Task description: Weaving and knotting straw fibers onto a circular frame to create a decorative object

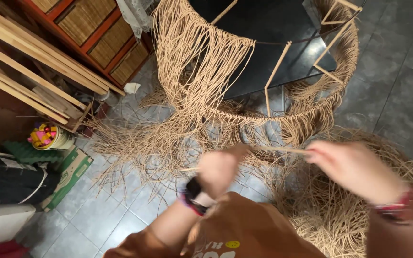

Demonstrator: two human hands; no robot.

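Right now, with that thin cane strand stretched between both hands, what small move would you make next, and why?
Probably draw the cane strand taut and guide its end toward the half-woven frame. The left hand and right hand pinch it between them just in front of the frame, whose woven band has loose strands hanging down to the tiled floor. The blur hides the exact grip.

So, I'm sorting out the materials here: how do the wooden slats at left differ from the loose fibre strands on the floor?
The wooden slats are straight, flat and stiff, stacked in a leaning bundle; the fibre strands are thin, curved and tangled, spread across the tiles. The slats are paler. Both are light tan.
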